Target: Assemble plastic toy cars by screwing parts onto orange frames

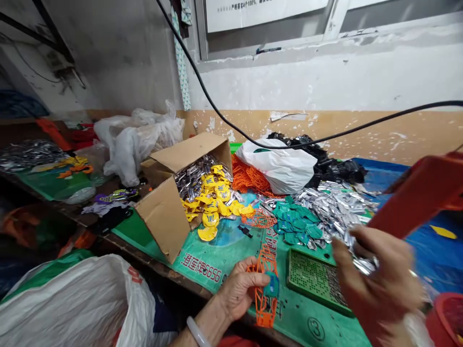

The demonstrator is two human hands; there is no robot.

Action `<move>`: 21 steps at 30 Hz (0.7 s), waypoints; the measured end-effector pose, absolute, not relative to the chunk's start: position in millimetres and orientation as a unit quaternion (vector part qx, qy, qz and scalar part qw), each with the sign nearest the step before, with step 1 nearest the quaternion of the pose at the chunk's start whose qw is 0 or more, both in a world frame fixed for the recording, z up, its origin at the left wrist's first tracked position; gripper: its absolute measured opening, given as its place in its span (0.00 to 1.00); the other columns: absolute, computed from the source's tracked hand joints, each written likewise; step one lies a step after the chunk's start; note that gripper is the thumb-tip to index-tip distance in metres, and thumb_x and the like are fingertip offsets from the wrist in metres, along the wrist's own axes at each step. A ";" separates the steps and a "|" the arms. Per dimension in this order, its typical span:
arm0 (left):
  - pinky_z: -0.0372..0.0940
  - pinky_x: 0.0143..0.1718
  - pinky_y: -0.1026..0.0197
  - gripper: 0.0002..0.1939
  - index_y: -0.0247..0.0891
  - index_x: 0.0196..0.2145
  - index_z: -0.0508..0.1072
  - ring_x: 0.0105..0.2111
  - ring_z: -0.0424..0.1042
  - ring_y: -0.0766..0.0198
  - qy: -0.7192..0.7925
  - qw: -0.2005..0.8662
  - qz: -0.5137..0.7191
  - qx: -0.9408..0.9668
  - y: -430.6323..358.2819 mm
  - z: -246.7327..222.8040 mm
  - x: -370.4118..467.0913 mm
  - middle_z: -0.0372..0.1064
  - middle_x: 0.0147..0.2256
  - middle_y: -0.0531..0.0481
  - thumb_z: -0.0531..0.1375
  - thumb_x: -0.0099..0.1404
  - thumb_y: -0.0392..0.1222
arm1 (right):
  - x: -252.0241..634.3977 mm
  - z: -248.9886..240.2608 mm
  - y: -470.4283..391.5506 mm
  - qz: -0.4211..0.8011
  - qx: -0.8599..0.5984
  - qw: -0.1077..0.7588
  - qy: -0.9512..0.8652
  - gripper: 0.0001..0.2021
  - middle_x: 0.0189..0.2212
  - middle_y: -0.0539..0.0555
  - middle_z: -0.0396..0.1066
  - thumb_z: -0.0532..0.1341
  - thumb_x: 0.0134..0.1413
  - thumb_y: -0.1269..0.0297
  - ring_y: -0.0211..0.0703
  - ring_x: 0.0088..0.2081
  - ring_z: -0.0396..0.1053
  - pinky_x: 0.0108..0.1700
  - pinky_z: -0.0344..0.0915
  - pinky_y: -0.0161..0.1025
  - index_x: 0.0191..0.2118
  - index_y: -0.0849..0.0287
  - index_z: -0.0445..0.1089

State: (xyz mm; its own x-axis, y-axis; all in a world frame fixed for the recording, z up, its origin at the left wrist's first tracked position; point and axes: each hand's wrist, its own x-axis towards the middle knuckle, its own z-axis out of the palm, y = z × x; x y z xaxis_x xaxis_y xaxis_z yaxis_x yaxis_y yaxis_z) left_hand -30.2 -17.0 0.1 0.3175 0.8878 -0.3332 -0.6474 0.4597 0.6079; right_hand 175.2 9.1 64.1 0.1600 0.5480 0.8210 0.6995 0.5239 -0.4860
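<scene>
My left hand (240, 289) pinches an orange plastic lattice frame (265, 315) near the table's front edge. A small teal plastic piece (272, 286) lies against the frame under my thumb. My right hand (379, 279) is raised on the right and smeared by motion; whether it grips anything cannot be made out. Just behind it a red bar (419, 197) slants in from the right edge. Close to my right hand is a green perforated tray (307, 277) with small metal parts at its right end. Silvery pieces (336, 207) and teal pieces (294, 219) are heaped beyond it.
A tipped cardboard box (162, 217) spills yellow pieces (213, 193) and silvery packets. Behind are a white bag (278, 164), orange lattices (249, 178) and black plastic. A black cable (217, 108) hangs across. A white sack (90, 299) stands front left, a red tub (446, 318) right.
</scene>
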 end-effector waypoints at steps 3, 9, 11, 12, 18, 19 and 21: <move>0.64 0.33 0.62 0.15 0.34 0.28 0.75 0.26 0.72 0.65 0.322 0.786 0.504 0.155 -15.2 -0.4 -31.2 0.75 0.28 0.50 0.71 0.40 0.31 | 159.7 53.3 46.1 0.002 -0.475 0.480 -0.738 0.13 0.36 0.56 0.72 0.60 0.54 0.60 0.47 0.39 0.69 0.43 0.66 0.47 0.45 0.58 0.69; 0.64 0.34 0.62 0.15 0.35 0.32 0.74 0.26 0.70 0.67 0.314 0.791 0.487 0.198 -10.0 3.0 -32.2 0.74 0.30 0.50 0.71 0.46 0.36 | 147.3 30.0 133.7 0.123 -0.574 0.284 -0.759 0.12 0.38 0.55 0.72 0.56 0.60 0.60 0.41 0.38 0.71 0.40 0.69 0.43 0.44 0.63 0.69; 0.62 0.33 0.64 0.12 0.35 0.31 0.73 0.26 0.69 0.68 0.325 0.782 0.481 0.227 -8.9 5.8 -33.8 0.72 0.28 0.52 0.70 0.50 0.38 | 137.5 23.8 155.4 0.135 -0.580 0.222 -0.772 0.14 0.42 0.55 0.70 0.57 0.60 0.60 0.42 0.40 0.71 0.42 0.70 0.44 0.47 0.62 0.67; 0.62 0.32 0.65 0.12 0.35 0.32 0.73 0.26 0.68 0.68 0.333 0.778 0.478 0.237 -8.4 7.2 -35.0 0.72 0.27 0.53 0.69 0.51 0.39 | 130.7 21.4 165.2 0.137 -0.579 0.192 -0.780 0.15 0.45 0.55 0.69 0.58 0.59 0.59 0.43 0.42 0.70 0.43 0.70 0.45 0.48 0.62 0.67; 0.60 0.29 0.66 0.14 0.37 0.32 0.72 0.25 0.68 0.67 0.359 0.766 0.487 0.217 -2.4 8.1 -49.0 0.70 0.25 0.54 0.70 0.50 0.42 | 83.8 14.9 215.8 0.096 -0.557 0.045 -0.824 0.15 0.49 0.57 0.67 0.58 0.59 0.60 0.45 0.46 0.69 0.46 0.69 0.47 0.51 0.59 0.65; 0.60 0.29 0.65 0.14 0.37 0.31 0.72 0.25 0.68 0.67 0.360 0.764 0.494 0.205 -1.2 7.3 -52.0 0.70 0.25 0.54 0.70 0.49 0.42 | 78.2 14.2 222.1 0.085 -0.548 0.025 -0.832 0.16 0.50 0.57 0.67 0.58 0.59 0.60 0.45 0.47 0.69 0.47 0.69 0.47 0.51 0.59 0.65; 0.62 0.31 0.64 0.14 0.37 0.31 0.72 0.26 0.69 0.66 0.360 0.763 0.505 0.180 0.8 6.1 -57.7 0.71 0.25 0.53 0.71 0.48 0.41 | 69.8 12.4 231.7 0.069 -0.527 -0.011 -0.847 0.16 0.50 0.57 0.67 0.58 0.60 0.60 0.45 0.47 0.69 0.47 0.68 0.48 0.51 0.59 0.65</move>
